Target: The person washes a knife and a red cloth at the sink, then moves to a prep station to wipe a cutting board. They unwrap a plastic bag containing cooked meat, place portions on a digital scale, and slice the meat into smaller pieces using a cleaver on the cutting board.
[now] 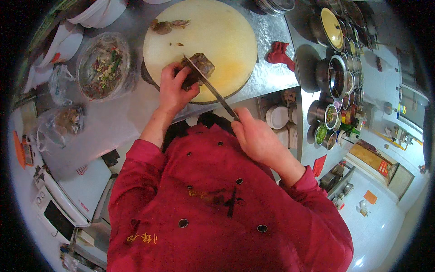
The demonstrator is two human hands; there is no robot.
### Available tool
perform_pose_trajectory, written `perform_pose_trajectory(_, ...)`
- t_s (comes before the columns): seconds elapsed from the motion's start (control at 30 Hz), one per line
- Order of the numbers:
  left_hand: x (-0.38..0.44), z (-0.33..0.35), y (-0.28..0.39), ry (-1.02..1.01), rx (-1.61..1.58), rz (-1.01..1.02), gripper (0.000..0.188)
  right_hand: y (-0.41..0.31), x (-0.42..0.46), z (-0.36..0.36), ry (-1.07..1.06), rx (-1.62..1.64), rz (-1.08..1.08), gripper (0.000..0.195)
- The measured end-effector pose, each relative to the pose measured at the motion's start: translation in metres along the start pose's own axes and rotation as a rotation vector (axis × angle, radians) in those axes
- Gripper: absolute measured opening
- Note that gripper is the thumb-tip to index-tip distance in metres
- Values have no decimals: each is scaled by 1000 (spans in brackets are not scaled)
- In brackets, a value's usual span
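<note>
On the round cutting board (pixel 224 37) lies a chunk of dark brown meat (pixel 205 64). My left hand (pixel 176 85) grips its left part with curled fingertips. In my right hand (pixel 251 132) is the handle of a kitchen knife (pixel 212 89), its blade slanting up and left across the meat beside my left fingers. How deep the edge sits in the meat cannot be made out. Smaller meat pieces (pixel 163 27) rest near the board's upper left, and two crumbs lie below them.
Left of the board stands a plastic-lined bowl of chopped ingredients (pixel 105 68), with a plastic bag of food (pixel 68 119) below it. A crumpled red cloth (pixel 280 56) lies to the right. Several metal pots (pixel 331 76) and containers line the right counter. White plates (pixel 277 117) sit under the table.
</note>
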State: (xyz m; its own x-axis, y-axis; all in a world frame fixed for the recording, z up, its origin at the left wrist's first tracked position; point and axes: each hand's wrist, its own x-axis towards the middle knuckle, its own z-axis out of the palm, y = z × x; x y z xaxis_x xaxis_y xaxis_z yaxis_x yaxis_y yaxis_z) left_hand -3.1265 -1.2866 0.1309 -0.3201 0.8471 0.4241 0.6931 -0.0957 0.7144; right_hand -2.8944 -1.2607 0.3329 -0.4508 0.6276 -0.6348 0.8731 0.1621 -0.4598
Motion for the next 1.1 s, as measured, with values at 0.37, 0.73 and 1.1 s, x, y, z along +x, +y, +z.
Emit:
perform_pose_trajectory(0.37,-1,1,-2,-56,22,-22,58,6,3,-1,-2,-15,-6,32)
perform_pose_trajectory(0.73,4,-5,4,-18,-12,12,51,4,9,-3,-17,1,-7,25)
perform_pose_trajectory(1.1,11,-4,2,31,-16,40,52,-13,31,-9,-22,-80,6,24)
